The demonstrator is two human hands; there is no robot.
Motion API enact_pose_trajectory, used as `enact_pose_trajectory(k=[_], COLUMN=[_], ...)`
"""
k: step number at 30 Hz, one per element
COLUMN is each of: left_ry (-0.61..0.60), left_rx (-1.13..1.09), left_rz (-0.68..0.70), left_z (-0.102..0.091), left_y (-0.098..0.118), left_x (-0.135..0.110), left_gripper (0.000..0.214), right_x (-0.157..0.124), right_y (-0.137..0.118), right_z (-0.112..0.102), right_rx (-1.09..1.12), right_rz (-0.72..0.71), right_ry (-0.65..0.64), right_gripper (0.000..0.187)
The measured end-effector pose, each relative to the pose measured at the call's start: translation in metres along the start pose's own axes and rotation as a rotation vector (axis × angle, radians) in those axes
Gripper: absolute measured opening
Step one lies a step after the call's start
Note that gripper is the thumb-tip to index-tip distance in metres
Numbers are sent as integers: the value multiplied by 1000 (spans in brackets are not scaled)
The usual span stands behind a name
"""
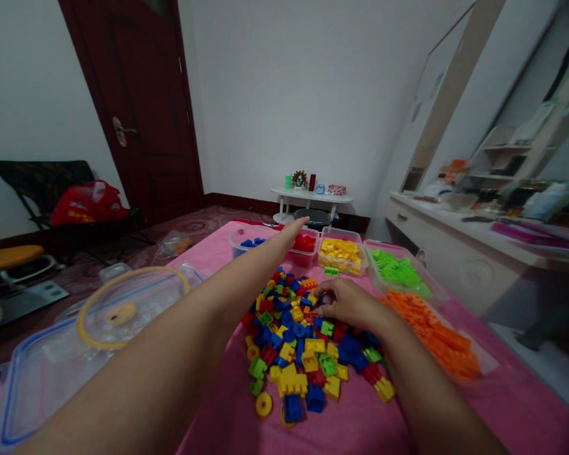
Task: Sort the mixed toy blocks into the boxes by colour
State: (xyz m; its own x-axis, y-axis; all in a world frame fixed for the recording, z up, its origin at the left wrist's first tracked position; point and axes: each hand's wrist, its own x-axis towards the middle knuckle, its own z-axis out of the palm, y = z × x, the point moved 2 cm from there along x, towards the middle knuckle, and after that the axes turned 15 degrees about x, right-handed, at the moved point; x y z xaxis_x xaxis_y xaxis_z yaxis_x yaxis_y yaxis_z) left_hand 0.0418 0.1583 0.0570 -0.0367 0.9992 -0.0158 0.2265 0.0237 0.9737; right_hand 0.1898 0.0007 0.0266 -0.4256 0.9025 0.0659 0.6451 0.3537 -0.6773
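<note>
My left hand (296, 229) is stretched far forward over the bin of red bricks (304, 243). It shows edge-on, and its fingers are mostly hidden. In the middle of the pink-covered table lies a heap of mixed toy building bricks (299, 332), blue, yellow, red, green and orange. My right hand (344, 300) reaches into the heap's far right side. Its thumb and fingers are curved and parted around small bricks, and I see none clearly gripped. A lone green brick (332, 272) lies just beyond the heap, near the bin of yellow bricks (364, 268).
Clear bins of blue bricks (239, 251), green bricks (398, 272) and orange bricks (431, 332) line the table's far and right sides. At left lie clear lids, one blue-edged (38, 344), one with a yellow ring (159, 268). A cluttered desk (436, 212) stands at right.
</note>
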Motion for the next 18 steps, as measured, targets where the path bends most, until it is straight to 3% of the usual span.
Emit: enact_pose_trajectory(k=[5, 10, 13, 18], left_ry=[34, -125, -140, 6], left_rx=[184, 718, 916, 966], left_rz=[161, 550, 553, 530], left_z=[4, -2, -12, -23], left_y=[-4, -11, -25, -46], left_x=[-24, -79, -113, -141], left_gripper=[14, 17, 8, 13], right_x=[1, 0, 2, 7], right_y=[-3, -3, -3, -4], right_z=[-7, -13, -11, -6], right_rx=[-37, -72, -35, 30], right_rz=[-16, -6, -41, -119], right_ry=[124, 188, 191, 215], right_gripper=[22, 30, 32, 33])
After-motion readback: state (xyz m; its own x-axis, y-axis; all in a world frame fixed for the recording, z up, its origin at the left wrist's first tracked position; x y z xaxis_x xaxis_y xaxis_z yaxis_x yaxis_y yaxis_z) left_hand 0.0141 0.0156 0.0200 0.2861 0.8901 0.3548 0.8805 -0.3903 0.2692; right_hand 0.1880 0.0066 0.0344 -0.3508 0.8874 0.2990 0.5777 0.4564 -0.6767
